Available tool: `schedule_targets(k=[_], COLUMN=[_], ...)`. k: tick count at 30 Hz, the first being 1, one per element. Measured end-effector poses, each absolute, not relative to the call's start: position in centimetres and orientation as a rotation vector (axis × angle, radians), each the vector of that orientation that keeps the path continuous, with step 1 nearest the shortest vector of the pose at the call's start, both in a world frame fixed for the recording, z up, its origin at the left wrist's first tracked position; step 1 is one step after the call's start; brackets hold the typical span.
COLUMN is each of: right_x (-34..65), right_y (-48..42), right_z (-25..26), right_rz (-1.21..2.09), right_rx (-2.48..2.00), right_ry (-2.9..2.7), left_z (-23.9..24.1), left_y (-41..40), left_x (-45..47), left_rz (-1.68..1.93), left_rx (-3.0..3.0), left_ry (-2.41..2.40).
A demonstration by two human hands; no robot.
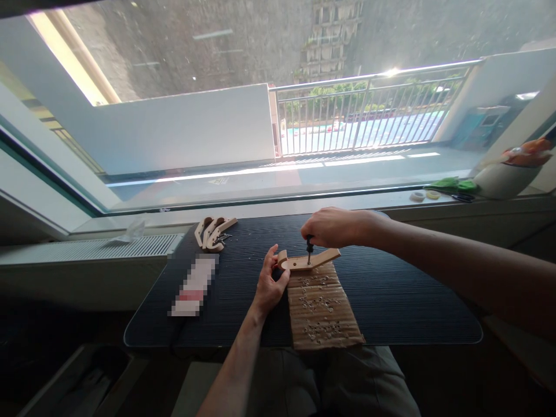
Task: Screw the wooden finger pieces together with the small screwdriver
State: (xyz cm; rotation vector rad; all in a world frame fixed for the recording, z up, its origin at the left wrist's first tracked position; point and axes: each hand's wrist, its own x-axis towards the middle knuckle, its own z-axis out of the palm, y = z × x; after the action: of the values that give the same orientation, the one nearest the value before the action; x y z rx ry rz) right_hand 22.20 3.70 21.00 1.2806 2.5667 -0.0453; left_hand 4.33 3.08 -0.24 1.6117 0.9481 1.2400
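Cardboard (321,307): wood piece (324,256) at its far edge.
Left hand (269,284): I grip the wood's end.
Right hand (332,227): clenched on tool (309,246).

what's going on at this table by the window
A person sits at a dark table. The left hand pins one end of a curved wood piece at the far edge of a pitted cardboard sheet. The right hand holds a small dark tool upright, its tip down on the piece. More wood pieces lie stacked at the table's far left corner.
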Motion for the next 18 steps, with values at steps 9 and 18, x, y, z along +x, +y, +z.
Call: schedule_targets(k=[9, 18], right_x=[22.50, 22.48], right_y=[3.65, 4.00], right_z=[21.40, 21.17], right_rz=[0.016, 0.000], right_rx=[1.297, 1.257], right_ry=[2.566, 2.555], left_z=[-0.25, -0.22], left_y=[3.02, 3.04], left_x=[4.36, 4.38], left_rz=[1.244, 1.237], left_rx=[1.614, 1.620], left_ry=[0.954, 0.961])
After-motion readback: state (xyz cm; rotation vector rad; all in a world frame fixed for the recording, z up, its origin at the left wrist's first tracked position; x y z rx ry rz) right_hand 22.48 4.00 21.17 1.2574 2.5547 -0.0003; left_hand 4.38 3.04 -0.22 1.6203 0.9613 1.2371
